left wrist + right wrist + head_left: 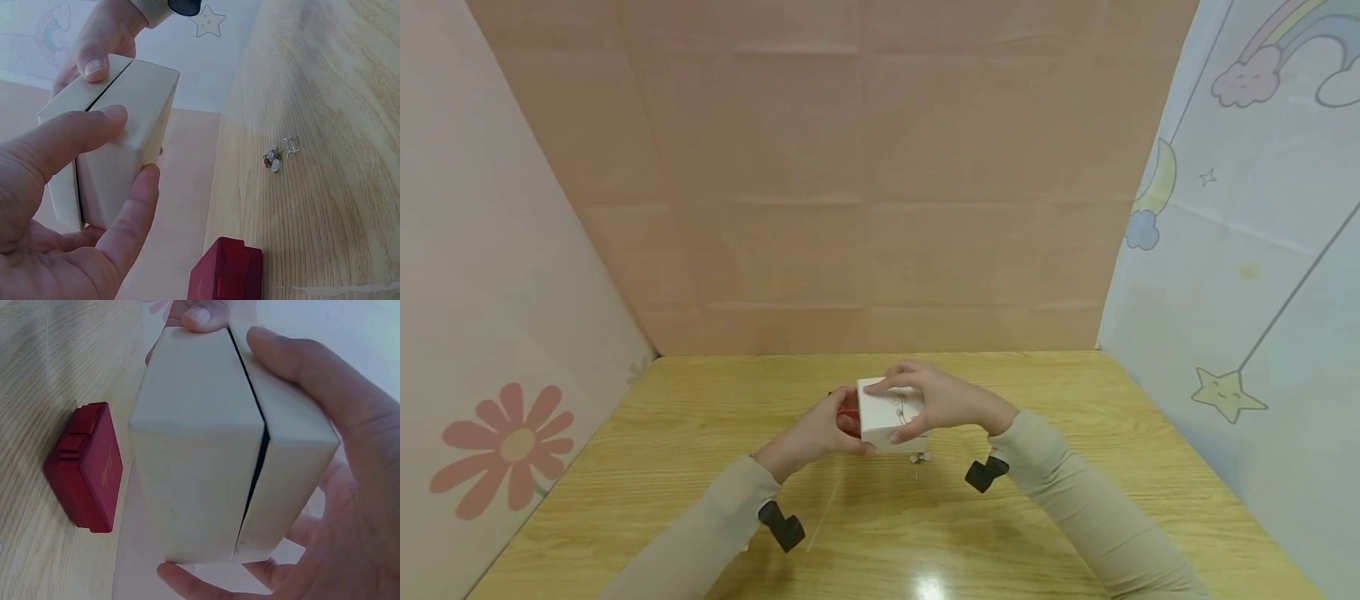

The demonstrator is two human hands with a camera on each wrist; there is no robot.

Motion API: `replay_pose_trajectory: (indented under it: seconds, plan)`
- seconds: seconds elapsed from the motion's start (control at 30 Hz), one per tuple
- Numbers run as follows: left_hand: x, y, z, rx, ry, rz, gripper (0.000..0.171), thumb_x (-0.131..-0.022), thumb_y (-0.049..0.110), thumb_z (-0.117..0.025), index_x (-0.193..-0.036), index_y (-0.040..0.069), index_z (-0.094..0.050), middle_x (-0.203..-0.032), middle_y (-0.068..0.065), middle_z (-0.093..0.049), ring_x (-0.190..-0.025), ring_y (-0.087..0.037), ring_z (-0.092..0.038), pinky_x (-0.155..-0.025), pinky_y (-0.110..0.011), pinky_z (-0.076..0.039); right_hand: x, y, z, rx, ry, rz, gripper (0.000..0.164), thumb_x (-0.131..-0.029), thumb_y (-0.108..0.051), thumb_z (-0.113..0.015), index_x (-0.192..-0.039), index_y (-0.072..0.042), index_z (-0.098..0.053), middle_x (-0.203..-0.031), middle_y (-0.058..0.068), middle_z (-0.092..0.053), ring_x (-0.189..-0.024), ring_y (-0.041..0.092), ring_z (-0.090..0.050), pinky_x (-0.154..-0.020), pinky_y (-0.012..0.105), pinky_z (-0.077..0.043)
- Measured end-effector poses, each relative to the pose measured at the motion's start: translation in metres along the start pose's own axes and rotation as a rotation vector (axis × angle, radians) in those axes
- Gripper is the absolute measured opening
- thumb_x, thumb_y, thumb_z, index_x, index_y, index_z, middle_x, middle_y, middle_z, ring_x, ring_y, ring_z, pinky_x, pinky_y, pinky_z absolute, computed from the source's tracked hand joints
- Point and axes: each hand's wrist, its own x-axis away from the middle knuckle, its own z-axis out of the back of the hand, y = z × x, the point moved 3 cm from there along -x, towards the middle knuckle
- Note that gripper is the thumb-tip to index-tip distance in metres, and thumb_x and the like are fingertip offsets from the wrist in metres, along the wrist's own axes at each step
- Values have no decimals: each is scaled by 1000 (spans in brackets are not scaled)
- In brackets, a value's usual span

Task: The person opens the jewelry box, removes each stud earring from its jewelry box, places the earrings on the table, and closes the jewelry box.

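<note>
Both hands hold a small white lidded box (880, 406) above the table, and a thin dark gap runs between its lid and base in both wrist views. My left hand (812, 437) grips its left side, thumb on one face (103, 178). From the right, my right hand (951, 406) grips the shallower lid part (294, 481) between thumb and fingers. On the table stands a closed red box (94, 465) with gold lettering, partly hidden behind the left hand in the head view. Whatever the white box contains is hidden.
Small earring-like pieces (273, 159) lie on the wooden table (700, 467), beside a tiny clear piece (292, 146). A thin pale strand (825, 508) lies near the left wrist. A peach back wall (865, 183) and printed side walls surround the table.
</note>
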Motion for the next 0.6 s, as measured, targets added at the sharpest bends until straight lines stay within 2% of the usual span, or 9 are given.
replay_pose_trajectory:
  seconds: [0.17, 0.43, 0.6]
  plan:
    - [-1, -2, -1, -6, 0, 0, 83, -71, 11, -80, -136, 2, -30, -120, -14, -50, -99, -24, -58, -80, -36, -51, 2, -1, 0, 4, 4, 22, 69, -69, -48, -77, -130, -27, -53, -118, -4, -46, -101, 15, -43, -76, 29, -45]
    - [0, 1, -3, 0, 15, 4, 85, -71, 11, -80, -138, 1, -27, -122, -16, -48, -100, -24, -57, -79, -37, -51, 5, -2, 3, -5, 3, -3, 69, -69, -47, -78, -131, -28, -53, -120, -3, -44, -101, 16, -42, -77, 30, -45]
    - [0, 4, -4, 3, 20, 10, 84, -71, 10, -80, -137, 1, -28, -124, -17, -47, -100, -24, -57, -79, -36, -51, 6, -2, 3, 4, 4, 12, 69, -69, -46, -77, -131, -27, -53, -120, -2, -45, -101, 16, -43, -77, 30, -44]
